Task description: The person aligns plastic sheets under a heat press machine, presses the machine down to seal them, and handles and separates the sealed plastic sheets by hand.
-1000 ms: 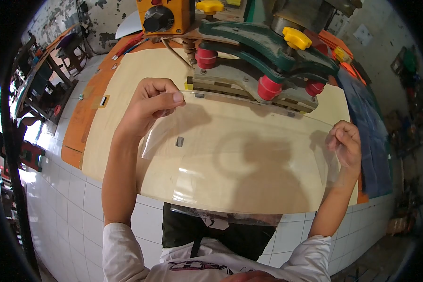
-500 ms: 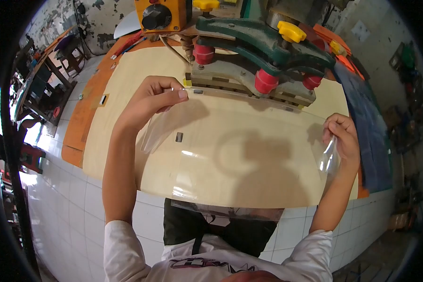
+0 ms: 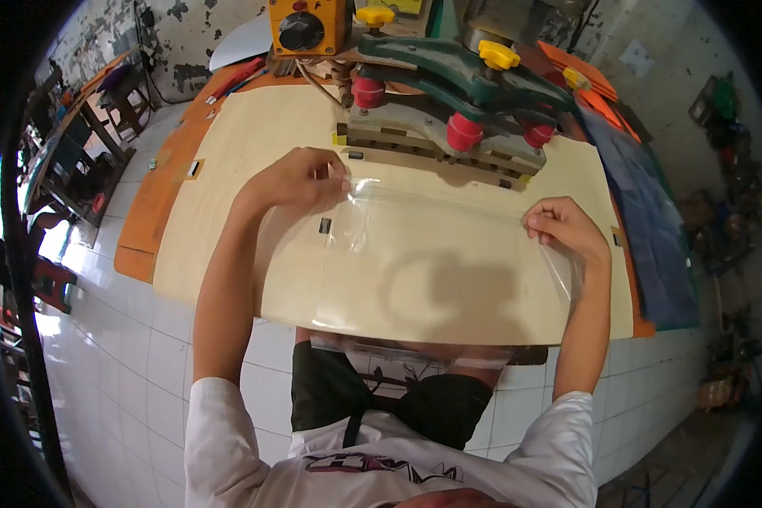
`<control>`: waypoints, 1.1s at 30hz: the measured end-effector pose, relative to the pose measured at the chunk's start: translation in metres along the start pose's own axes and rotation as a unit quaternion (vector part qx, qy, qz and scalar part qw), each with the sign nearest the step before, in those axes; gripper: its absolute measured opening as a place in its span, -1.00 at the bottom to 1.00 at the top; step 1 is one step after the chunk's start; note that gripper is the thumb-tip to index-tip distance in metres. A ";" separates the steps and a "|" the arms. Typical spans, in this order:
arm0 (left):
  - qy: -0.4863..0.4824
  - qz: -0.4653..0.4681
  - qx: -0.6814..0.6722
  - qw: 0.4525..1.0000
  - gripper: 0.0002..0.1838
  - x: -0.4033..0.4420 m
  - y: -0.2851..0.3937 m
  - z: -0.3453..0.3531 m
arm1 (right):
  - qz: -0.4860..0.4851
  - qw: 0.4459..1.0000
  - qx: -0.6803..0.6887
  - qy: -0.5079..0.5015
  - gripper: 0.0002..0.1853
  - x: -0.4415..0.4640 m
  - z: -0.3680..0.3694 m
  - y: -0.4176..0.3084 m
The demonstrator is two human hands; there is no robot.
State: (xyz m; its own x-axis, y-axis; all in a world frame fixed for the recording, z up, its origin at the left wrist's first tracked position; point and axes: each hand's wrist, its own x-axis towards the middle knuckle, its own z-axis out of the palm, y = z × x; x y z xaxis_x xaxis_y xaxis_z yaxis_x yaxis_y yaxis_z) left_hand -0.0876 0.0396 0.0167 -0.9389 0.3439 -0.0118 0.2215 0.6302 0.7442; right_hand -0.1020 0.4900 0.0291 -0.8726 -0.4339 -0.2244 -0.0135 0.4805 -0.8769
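Note:
A clear plastic sheet (image 3: 432, 254) stretches between my hands over the pale board (image 3: 229, 127) and hangs past its near edge. My left hand (image 3: 300, 176) pinches the sheet's upper left part. At its upper right corner, the fingers of my right hand (image 3: 563, 227) are closed on the film. Just beyond the sheet stands a press (image 3: 449, 93) with a dark green frame, red knobs and a long metal bar. Small dark pieces, one near the bar (image 3: 356, 156) and another below my left hand (image 3: 324, 226), sit on the board.
An orange control box (image 3: 309, 30) with a black dial stands at the back left. Dark blue sheeting (image 3: 635, 212) drapes over the table's right side, with orange pieces (image 3: 601, 110) behind it. White floor tiles (image 3: 178, 339) lie around the table.
Both hands have drawn the sheet back from the press bar toward me. My right hand has also come left, nearer the other hand, and the film now bunches by my left fingers.

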 end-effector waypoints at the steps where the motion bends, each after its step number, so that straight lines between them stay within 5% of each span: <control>1: 0.038 0.019 0.045 0.998 -0.75 0.001 -0.001 0.001 | -0.008 1.000 -0.008 0.011 -0.82 0.001 0.001 0.002; 5: 0.136 0.110 0.087 0.981 -0.74 0.000 -0.003 0.009 | -0.039 0.979 -0.181 0.086 -0.78 -0.007 0.008 -0.008; 7: 0.212 0.256 0.163 0.929 -0.74 -0.004 0.003 0.011 | -0.119 0.915 -0.345 0.173 -0.73 -0.021 0.017 -0.026; 12: 0.156 0.271 0.279 0.908 -0.82 -0.038 0.011 0.010 | -0.144 0.849 -0.498 0.102 -0.58 -0.061 0.035 -0.034; 14: 0.095 0.268 0.320 0.904 -0.76 -0.056 0.011 0.009 | -0.165 0.838 -0.515 0.068 -0.52 -0.081 0.044 -0.030; 15: 0.063 0.248 0.354 0.900 -0.56 -0.064 0.010 0.007 | -0.135 0.837 -0.527 0.051 -0.44 -0.092 0.051 -0.036; 19: 0.099 0.299 0.405 0.859 -0.37 -0.093 0.015 0.009 | -0.091 0.833 -0.544 0.037 -0.26 -0.116 0.053 -0.032; 22: 0.068 0.287 0.418 0.859 -0.19 -0.105 0.012 0.009 | -0.056 0.832 -0.552 0.024 -0.32 -0.124 0.048 -0.035; 26: 0.057 0.279 0.373 0.883 -0.39 -0.110 0.004 0.002 | -0.073 0.841 -0.534 0.060 -0.49 -0.125 0.039 -0.016; 28: 0.059 0.267 0.350 0.896 -0.52 -0.111 0.000 -0.002 | -0.093 0.914 -0.377 0.122 -0.66 -0.127 0.037 -0.017; 30: 0.089 0.182 0.223 0.953 -0.76 -0.113 -0.001 -0.006 | -0.116 0.904 -0.364 0.193 -0.71 -0.130 0.037 -0.022; 33: 0.181 0.225 0.194 0.938 -0.87 -0.114 0.006 -0.014 | -0.120 0.896 -0.297 0.307 -0.79 -0.135 0.031 -0.027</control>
State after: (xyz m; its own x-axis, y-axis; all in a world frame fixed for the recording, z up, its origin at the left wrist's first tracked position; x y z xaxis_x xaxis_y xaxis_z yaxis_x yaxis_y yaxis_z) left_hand 0.0173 -0.0061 0.0321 -0.7405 0.4210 0.5238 0.6294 0.7077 0.3209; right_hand 0.0311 0.5123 0.0699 -0.9118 -0.1661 0.3756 -0.3349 0.8300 -0.4460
